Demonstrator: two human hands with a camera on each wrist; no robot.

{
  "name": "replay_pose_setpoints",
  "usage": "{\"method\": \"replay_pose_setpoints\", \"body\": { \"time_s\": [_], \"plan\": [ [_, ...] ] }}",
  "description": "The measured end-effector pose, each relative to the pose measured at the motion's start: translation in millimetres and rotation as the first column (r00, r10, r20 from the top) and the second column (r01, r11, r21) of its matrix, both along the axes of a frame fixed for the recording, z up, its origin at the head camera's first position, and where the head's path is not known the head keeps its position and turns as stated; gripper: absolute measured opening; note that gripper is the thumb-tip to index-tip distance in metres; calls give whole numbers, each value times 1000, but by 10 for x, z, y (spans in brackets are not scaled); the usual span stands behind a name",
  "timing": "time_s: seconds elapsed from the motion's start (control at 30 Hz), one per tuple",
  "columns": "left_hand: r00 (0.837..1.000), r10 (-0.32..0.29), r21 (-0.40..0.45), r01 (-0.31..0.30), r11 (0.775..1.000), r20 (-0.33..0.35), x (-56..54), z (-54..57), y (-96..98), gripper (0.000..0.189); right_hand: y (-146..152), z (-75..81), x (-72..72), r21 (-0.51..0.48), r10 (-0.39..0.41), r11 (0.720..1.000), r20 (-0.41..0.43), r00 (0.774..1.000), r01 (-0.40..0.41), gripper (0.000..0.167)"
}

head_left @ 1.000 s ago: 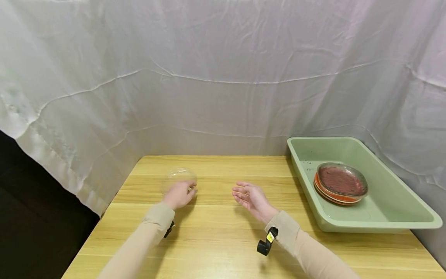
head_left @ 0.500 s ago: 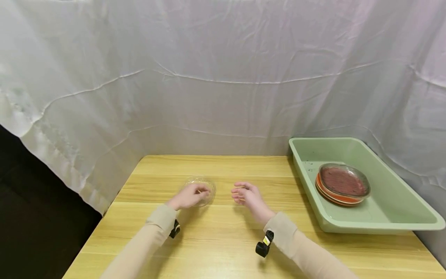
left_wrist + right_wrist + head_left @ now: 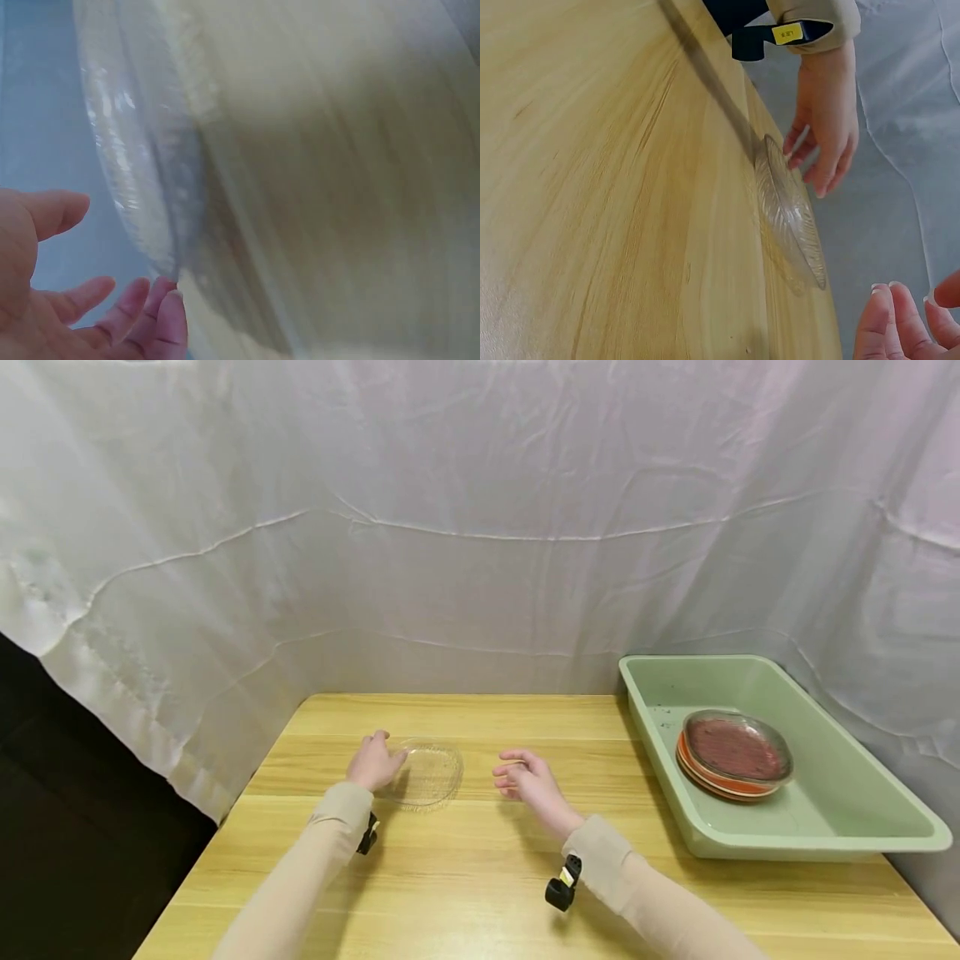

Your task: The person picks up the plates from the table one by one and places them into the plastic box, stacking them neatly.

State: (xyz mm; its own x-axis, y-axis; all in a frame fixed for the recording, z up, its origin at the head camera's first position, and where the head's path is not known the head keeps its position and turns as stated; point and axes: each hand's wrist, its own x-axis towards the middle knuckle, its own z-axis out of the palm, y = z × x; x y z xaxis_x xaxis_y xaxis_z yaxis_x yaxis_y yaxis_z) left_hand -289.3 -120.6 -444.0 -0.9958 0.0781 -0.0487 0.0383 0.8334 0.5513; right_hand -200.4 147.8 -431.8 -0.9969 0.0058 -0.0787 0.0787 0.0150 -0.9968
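A clear ridged plate [image 3: 429, 774] lies on the wooden table, left of the middle. My left hand [image 3: 371, 763] is at its left edge. In the left wrist view, fingertips touch or nearly touch the rim of the plate [image 3: 142, 150], while the thumb stands apart from it. The right wrist view shows the same plate [image 3: 789, 202] from the side, with the left hand [image 3: 826, 124] just beside its rim. My right hand [image 3: 534, 783] hovers over the table to the right of the plate, fingers loosely bent and holding nothing.
At the right stands a green tub [image 3: 652, 760] holding a stack of dishes with orange sides [image 3: 697, 768] and a dark reddish, glassy top [image 3: 738, 747]. A pale grey curtain [image 3: 480, 593] closes off the back and sides of the wooden table [image 3: 465, 877].
The clear plate moved right under my left hand, which then drew back leftward to its left edge, leaving most of the plate uncovered. My right hand has barely shifted.
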Motion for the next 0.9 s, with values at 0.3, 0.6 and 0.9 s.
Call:
{"method": "replay_pose_setpoints", "body": {
  "time_s": [0.3,0.6,0.9],
  "plan": [
    [995,8,-33,-4,999,97,-34,-108,-91,65,25,-42,-20,-1,23,1000,30,999,-23,39],
    [990,7,-56,1,998,144,-67,-118,-65,34,60,-97,-68,-54,20,998,108,994,-15,39],
    [990,-31,-33,36,999,136,-67,-161,-13,48,83,-109,-72,-84,37,996,141,989,-26,44]
  ]
}}
